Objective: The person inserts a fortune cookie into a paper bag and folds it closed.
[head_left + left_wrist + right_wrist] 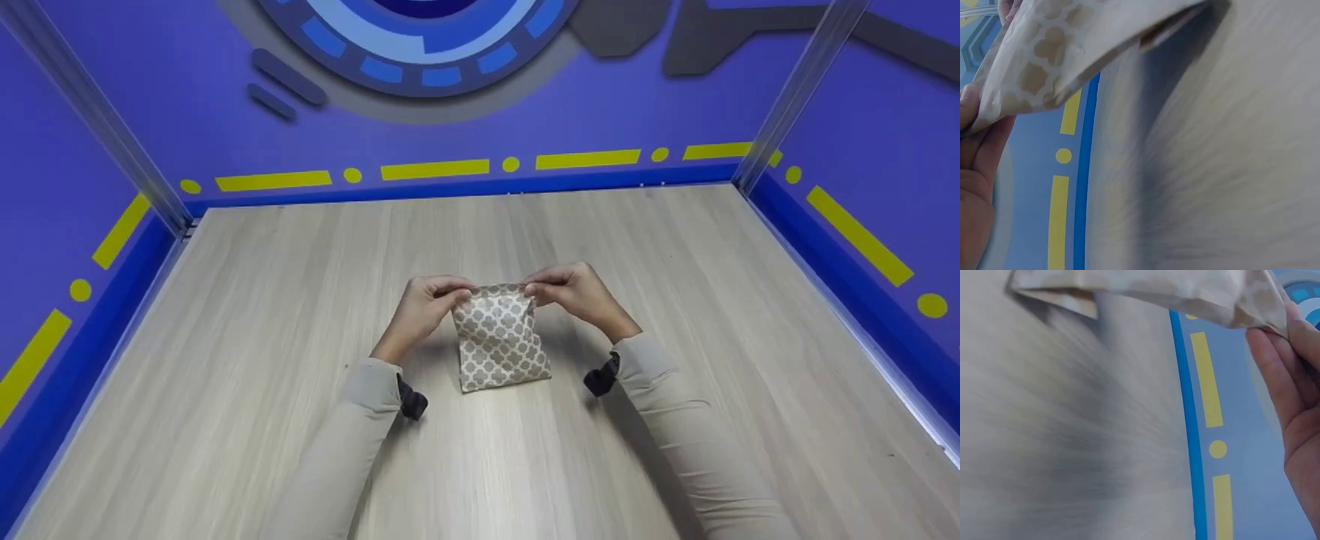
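Observation:
A small paper bag [502,337] with a tan quatrefoil pattern on white is held up near the middle of the table in the head view. My left hand [424,307] pinches its top left corner between thumb and fingers. At the top right corner, my right hand [577,294] does the same. The top edge looks folded or pressed flat between the two hands. In the left wrist view the bag [1044,53] slants across the top, its bottom fold toward the table. The right wrist view shows the bag's side [1185,292]; what it contains is hidden.
A wood-grain table [247,315] lies under both arms. Blue-purple panels [180,135] with yellow markings stand at its back and sides, joined by metal posts [802,90]. Black wrist cameras [412,401] are strapped under both sleeves.

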Motion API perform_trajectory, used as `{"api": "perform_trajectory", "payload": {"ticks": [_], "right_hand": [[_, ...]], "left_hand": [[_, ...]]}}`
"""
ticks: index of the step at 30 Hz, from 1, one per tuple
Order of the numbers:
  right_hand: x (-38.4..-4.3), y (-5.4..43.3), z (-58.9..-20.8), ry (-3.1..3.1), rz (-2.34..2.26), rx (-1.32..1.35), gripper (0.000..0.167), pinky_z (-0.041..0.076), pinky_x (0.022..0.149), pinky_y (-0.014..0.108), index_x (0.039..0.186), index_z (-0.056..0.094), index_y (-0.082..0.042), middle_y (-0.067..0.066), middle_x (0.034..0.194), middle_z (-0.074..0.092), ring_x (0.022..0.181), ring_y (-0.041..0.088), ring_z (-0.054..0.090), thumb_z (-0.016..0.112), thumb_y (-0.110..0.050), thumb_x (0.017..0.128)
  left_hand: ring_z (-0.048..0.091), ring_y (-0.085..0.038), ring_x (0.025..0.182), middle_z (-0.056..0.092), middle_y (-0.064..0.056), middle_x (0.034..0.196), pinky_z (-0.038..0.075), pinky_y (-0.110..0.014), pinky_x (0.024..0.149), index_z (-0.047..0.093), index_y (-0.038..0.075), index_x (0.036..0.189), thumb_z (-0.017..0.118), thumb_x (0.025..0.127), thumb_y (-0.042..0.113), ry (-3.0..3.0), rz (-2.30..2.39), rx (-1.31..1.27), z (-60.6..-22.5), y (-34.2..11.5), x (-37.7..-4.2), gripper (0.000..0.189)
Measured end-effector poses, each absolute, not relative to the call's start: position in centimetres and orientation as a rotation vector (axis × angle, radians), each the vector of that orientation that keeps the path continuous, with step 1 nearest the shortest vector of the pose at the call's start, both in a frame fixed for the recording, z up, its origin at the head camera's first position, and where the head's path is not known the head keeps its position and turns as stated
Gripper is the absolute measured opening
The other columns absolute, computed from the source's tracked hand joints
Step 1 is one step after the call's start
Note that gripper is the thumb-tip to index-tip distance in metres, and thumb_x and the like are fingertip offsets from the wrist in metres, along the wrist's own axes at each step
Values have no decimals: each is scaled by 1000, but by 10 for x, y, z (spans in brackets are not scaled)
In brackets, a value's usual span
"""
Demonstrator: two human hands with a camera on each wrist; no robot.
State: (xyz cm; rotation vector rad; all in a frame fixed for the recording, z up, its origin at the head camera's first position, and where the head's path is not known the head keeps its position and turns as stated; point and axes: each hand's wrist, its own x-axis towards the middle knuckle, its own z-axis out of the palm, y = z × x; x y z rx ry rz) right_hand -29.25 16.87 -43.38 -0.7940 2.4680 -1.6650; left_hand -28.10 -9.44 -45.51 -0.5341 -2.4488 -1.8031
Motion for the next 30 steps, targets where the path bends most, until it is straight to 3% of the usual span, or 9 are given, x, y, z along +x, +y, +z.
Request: {"api": "perform_trajectory", "payload": {"ticks": [4, 8, 15, 22, 28, 30], "right_hand": [[-283, 166, -424, 2538, -1686, -809, 16, 57, 70, 26, 98, 71, 10, 25, 96, 71, 78, 17, 72, 64, 1, 88], [-283, 168, -424, 2517, -1702, -815, 16, 57, 70, 25, 99, 70, 11, 27, 98, 70, 78, 16, 71, 64, 1, 88], [-301, 178, -446, 2456, -1650, -819, 20, 57, 75, 28, 106, 69, 9, 25, 104, 69, 86, 32, 70, 60, -1, 92], [-303, 180, -452, 2550, -1653, -726, 19, 57, 69, 24, 96, 70, 3, 19, 90, 72, 73, 11, 70, 69, -14, 88], [-302, 176, -451, 2600, -1672, -658, 18, 58, 64, 35, 91, 70, 4, 21, 83, 71, 66, 22, 69, 72, -14, 85], [-306, 176, -456, 2598, -1693, -636, 19, 58, 63, 38, 91, 71, 2, 20, 83, 71, 64, 19, 68, 73, -15, 85]], "left_hand": [[64, -13, 93, 71, -11, 110, 50, -21, 79, 71, 5, 111, 59, 94, 8, -2528, -1729, -601, -455, -95, -280, 21], [63, -17, 99, 69, -10, 116, 50, -29, 85, 67, 6, 117, 54, 97, 9, -2572, -1668, -643, -454, -97, -281, 25], [69, -16, 92, 74, -7, 98, 54, -32, 84, 72, 7, 101, 65, 91, 14, -2503, -1625, -502, -456, -100, -283, 14], [67, -11, 78, 73, -3, 84, 52, -25, 73, 74, 9, 87, 74, 84, 17, -2443, -1624, -367, -460, -100, -284, 9], [65, -12, 75, 72, -7, 85, 51, -19, 68, 76, 3, 89, 74, 83, 14, -2415, -1590, -374, -463, -100, -289, 13], [66, -14, 75, 72, -10, 87, 52, -19, 68, 75, 0, 91, 72, 84, 11, -2414, -1593, -382, -464, -99, -291, 13]]}}
